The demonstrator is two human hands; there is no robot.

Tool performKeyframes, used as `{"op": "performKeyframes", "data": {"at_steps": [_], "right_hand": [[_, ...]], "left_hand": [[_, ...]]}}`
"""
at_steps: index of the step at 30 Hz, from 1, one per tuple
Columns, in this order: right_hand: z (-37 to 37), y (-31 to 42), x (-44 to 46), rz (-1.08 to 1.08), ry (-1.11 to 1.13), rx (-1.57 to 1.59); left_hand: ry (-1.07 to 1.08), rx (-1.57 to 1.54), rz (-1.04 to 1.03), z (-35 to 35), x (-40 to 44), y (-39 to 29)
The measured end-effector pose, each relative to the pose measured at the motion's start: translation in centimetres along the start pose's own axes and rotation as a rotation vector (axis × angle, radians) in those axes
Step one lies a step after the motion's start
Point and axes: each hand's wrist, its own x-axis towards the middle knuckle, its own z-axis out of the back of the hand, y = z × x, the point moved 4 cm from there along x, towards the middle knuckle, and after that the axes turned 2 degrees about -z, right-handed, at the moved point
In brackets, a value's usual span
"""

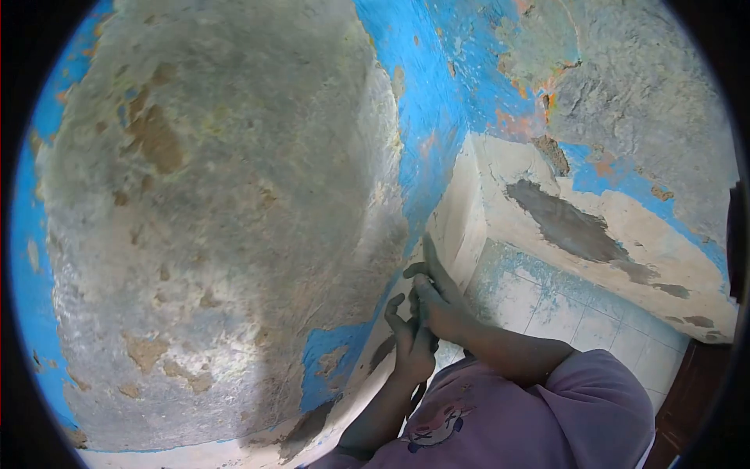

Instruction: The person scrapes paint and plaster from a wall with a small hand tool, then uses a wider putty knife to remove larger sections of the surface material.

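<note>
My left hand point(412, 348) and my right hand point(441, 306) meet in front of my chest, close to the foot of the peeling wall. The right hand's index finger stretches out toward the wall corner, while another of its fingers bends to the side. Its lower edge touches the left hand. The left hand's fingers are loosely bent and apart, and part of them is hidden behind the right hand. I make out no object in either hand. A dark, thin strip point(419, 397) shows beside the left wrist.
A large grey patched wall point(211, 195) with blue paint point(426, 102) fills the left. A second wall point(641, 102), flaking and cracked, meets it at a corner. Below runs a cream band point(516, 168) with grey patches. Whitish floor tiles point(562, 313) and a dark brown panel point(691, 391) lie at right.
</note>
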Motion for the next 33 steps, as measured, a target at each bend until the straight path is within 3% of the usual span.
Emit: {"op": "performKeyframes", "data": {"at_steps": [2,5,7,8,10,11,13,14,16,17,19,20,22,23,25,29,31,32,33], "right_hand": [[-0.6,-0.3,0.5,-0.013,0.014,-0.029],[-1.5,0.2,0.8,-0.024,0.146,-0.194],[-1.7,0.8,1.4,0.371,-0.054,-0.418],[-1.6,0.7,1.7,0.367,-0.062,-0.413],[-1.5,1.2,2.1,0.098,-0.003,-0.248],[-1.4,1.2,1.6,0.091,-0.010,-0.245],[-1.4,1.3,0.6,0.127,0.012,-0.306],[-1.4,1.2,0.8,0.132,0.002,-0.311],[-1.8,0.8,1.0,0.192,-0.026,-0.417],[-2.0,0.8,1.2,0.184,-0.030,-0.418],[-1.9,2.0,1.9,0.189,-0.159,-0.312],[-1.9,1.5,1.6,0.195,-0.161,-0.313],[-2.1,1.3,0.8,0.399,-0.157,-0.491],[-2.0,1.3,0.9,0.412,-0.169,-0.491],[-2.0,1.4,1.4,0.203,-0.145,-0.452],[-1.4,1.5,2.5,0.165,-0.174,-0.409],[-1.7,1.0,1.1,0.488,-0.192,-0.594],[-1.5,1.4,1.8,0.502,-0.205,-0.592],[-1.3,1.8,2.5,0.393,-0.211,-0.533]], "left_hand": [[-0.069,-0.114,0.135,0.0,0.2,0.4],[-0.120,0.123,0.076,-0.2,0.5,0.0],[-0.125,-0.026,0.016,0.4,1.2,0.9],[-0.121,-0.020,0.023,1.1,1.7,1.2],[0.032,0.958,-0.478,1.2,2.2,-0.3],[0.041,0.958,-0.472,0.7,1.6,0.0],[-0.005,0.166,-0.241,0.1,0.7,0.8],[0.006,0.163,-0.245,0.1,0.9,0.7],[-0.084,0.748,-0.447,0.4,0.9,-0.2],[-0.079,0.745,-0.439,0.8,1.2,-0.4],[0.039,0.123,0.250,1.5,2.2,0.9],[0.043,0.124,0.245,1.0,1.6,0.8],[-0.066,0.239,-0.146,-0.1,0.4,-0.6],[-0.053,0.243,-0.157,0.5,1.1,0.1],[-0.001,0.217,-0.293,2.0,2.8,1.8],[0.175,0.086,-0.120,0.9,2.9,1.4],[-0.089,-0.113,-0.106,-0.8,0.5,0.0],[-0.074,-0.108,-0.117,-0.1,2.0,0.8],[-0.044,0.091,-0.226,1.3,3.8,2.4]]}}
